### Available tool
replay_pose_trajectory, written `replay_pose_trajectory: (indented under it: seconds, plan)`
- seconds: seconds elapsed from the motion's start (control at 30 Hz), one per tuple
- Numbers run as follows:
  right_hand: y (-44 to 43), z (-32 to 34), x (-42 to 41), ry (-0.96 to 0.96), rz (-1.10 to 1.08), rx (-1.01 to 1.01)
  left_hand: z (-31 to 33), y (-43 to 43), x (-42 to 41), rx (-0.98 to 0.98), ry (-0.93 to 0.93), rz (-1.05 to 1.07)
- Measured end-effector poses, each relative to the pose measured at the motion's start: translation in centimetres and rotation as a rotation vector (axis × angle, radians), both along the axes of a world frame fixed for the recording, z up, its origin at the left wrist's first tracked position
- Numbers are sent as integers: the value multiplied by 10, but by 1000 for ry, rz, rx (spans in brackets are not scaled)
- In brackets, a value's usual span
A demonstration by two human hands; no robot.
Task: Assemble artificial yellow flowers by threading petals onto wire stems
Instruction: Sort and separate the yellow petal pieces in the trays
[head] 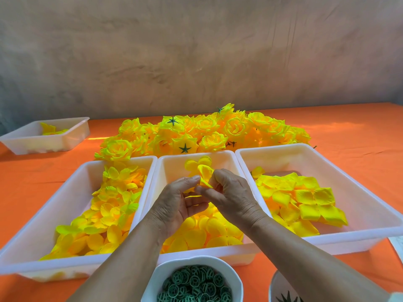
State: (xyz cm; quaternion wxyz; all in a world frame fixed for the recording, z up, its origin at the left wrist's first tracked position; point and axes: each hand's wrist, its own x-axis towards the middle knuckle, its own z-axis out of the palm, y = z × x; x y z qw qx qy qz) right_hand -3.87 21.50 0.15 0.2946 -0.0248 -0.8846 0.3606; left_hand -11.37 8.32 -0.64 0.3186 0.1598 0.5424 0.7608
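My left hand (174, 203) and right hand (231, 192) both pinch the petal cluster (204, 168), and my fingers cover the spot where they meet, so I cannot tell whether a wire stem runs through it. My hands and forearms also hide the middle of the petal heap (202, 234) in the middle tray (174, 168). The lower edge cuts off the bowl (196, 259) of green rings (196, 284), and a second bowl (272, 286) where only dark spiky tips (289, 298) show. The right tray (272, 148) runs out past the right edge. A white thing (398, 245) there is too cropped to name.
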Motion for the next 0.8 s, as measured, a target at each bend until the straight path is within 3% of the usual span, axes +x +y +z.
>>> replay_pose_trajectory:
  seconds: [0.17, 0.37, 0.6, 0.8]
  plan:
    - [2, 1, 0, 17, 5, -105, 0, -1, -4, 73, -56, 66]
    - [2, 1, 1, -20, 0, -35, -3, -1, -5, 9, -21, 108]
    - [4, 0, -2, -21, -77, -58, -2, 1, 0, -44, 37, 4]
    - [2, -1, -2, -34, -78, -61, 1, -3, 0, 31, -4, -53]
